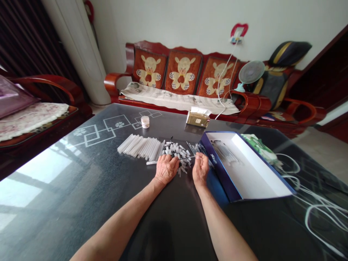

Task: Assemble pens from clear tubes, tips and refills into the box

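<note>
A thin pen refill spans the gap between my two hands. My right hand pinches its right end, and my left hand is closed at its other end, fingers partly hidden. Just beyond the hands lies a loose pile of short white and black pen caps. Left of the pile, translucent white pen barrels lie side by side in a row. More thin refills are bunched behind my right hand, against the blue box.
The open blue box with a white inside stands at right, several thin pens in it. A green bag and white cables lie beyond. A tissue pack and small round tub stand farther back on the dark table.
</note>
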A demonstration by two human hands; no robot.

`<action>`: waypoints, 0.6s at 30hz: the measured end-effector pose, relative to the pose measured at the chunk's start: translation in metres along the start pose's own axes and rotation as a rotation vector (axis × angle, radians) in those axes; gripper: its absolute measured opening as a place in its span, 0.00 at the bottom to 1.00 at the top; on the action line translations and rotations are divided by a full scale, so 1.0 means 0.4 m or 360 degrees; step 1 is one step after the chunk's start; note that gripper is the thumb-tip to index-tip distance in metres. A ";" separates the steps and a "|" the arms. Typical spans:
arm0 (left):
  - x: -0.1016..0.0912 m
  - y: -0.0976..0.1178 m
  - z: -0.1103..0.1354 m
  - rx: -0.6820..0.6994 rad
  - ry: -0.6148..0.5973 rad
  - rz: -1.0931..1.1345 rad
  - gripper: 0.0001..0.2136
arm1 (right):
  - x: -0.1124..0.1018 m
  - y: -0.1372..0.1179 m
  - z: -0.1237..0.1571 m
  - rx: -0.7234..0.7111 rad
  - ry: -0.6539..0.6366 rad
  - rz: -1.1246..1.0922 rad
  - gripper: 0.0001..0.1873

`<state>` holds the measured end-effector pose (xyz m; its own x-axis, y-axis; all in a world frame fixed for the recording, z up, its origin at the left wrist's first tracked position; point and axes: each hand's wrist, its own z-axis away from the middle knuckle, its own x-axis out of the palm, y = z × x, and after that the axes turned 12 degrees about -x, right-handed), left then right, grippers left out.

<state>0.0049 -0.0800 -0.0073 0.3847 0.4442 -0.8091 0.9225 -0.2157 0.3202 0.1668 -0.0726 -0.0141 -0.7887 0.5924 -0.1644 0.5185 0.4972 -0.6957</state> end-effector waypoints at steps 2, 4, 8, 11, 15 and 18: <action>0.003 0.000 -0.001 0.0012 0.0005 -0.0018 0.16 | 0.000 -0.016 -0.004 -0.0261 0.0054 0.0186 0.15; 0.004 0.000 -0.001 0.0026 0.0009 -0.0030 0.15 | 0.001 -0.041 -0.002 -0.0555 -0.0101 0.0340 0.15; 0.004 0.001 -0.002 0.0033 0.0019 -0.0051 0.15 | 0.008 -0.078 0.017 -0.0815 -0.0604 0.0599 0.13; 0.003 0.001 -0.003 0.0040 0.0031 -0.0061 0.15 | 0.012 -0.075 0.027 -0.0806 -0.0731 0.0693 0.11; 0.008 0.000 -0.003 0.0046 0.0053 -0.0046 0.15 | 0.005 -0.065 0.010 -0.0787 -0.0881 0.0678 0.12; 0.012 -0.001 -0.002 0.0024 0.0089 -0.0036 0.14 | -0.022 -0.066 -0.039 -0.0809 -0.1063 0.0775 0.13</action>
<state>0.0063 -0.0770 -0.0109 0.3653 0.4970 -0.7871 0.9305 -0.2180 0.2942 0.1651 -0.0809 0.0164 -0.3935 0.4019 -0.8268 0.7951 0.6003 -0.0866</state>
